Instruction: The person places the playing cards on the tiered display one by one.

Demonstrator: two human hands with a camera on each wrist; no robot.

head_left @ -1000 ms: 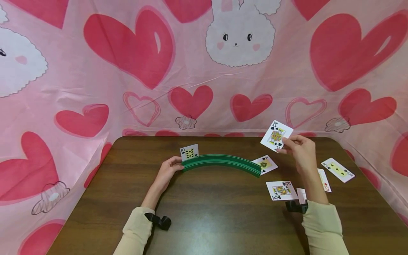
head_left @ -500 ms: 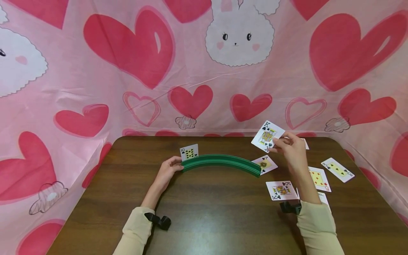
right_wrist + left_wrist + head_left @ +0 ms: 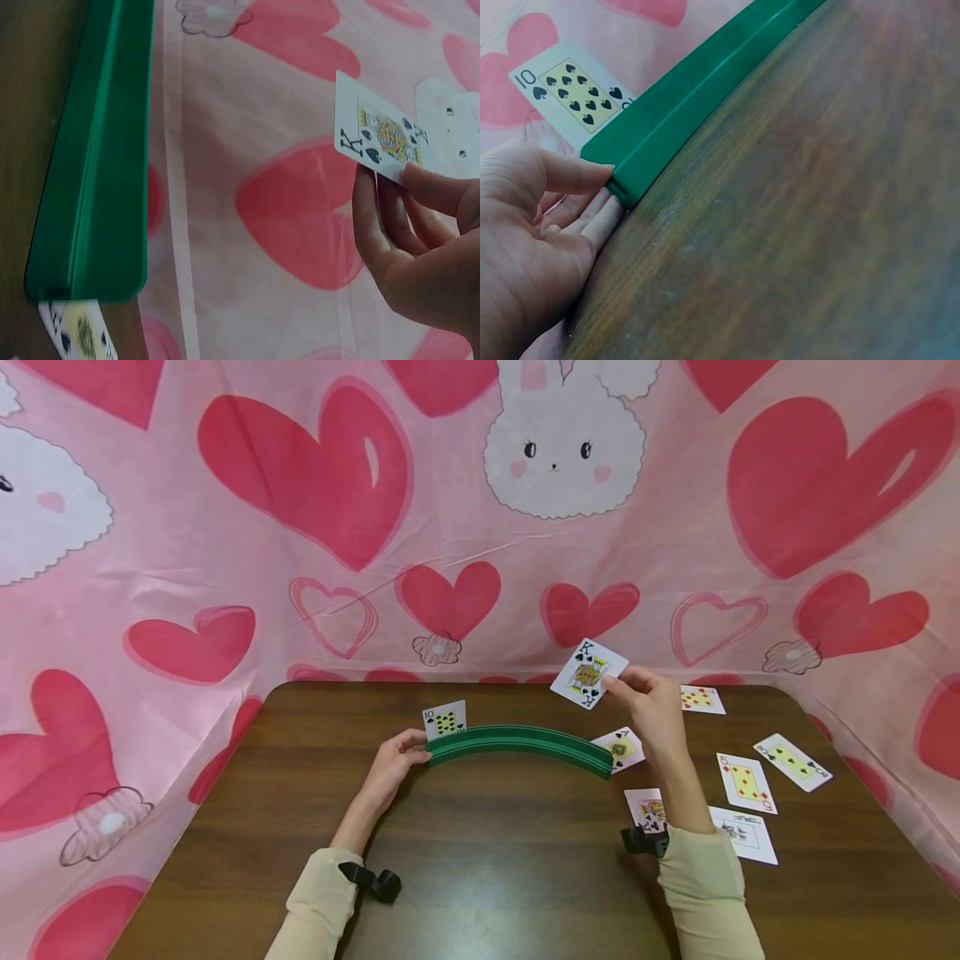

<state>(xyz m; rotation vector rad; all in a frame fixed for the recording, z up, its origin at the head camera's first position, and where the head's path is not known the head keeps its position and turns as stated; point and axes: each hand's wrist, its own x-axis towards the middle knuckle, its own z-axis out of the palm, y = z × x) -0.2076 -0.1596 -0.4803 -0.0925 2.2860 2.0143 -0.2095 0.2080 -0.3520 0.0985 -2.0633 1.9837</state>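
Observation:
My left hand [image 3: 393, 764] pinches the left end of a curved green card holder [image 3: 517, 737], thumb on top in the left wrist view. A ten of spades [image 3: 574, 97] stands upright in the holder near that end. My right hand [image 3: 651, 714] holds the king of spades [image 3: 588, 674] by its lower right corner, raised above the back of the table, face showing. In the right wrist view, thumb and fingers grip the card's edge, apart from the holder. An ace of spades [image 3: 621, 749] lies on the table, partly covered by the holder's right end.
Several cards lie face up on the brown table [image 3: 480, 877] at the right: a king [image 3: 643, 806] partly behind my wrist, a five of diamonds [image 3: 747, 782], a joker [image 3: 750, 837], a black-suited card [image 3: 793, 762] and a red-suited card [image 3: 701, 699]. A pink heart-patterned cloth [image 3: 300, 635] hangs behind.
My right hand has moved left with the king of spades, uncovering the five of diamonds, the joker and the red-suited card. The left hand and the card holder stay put.

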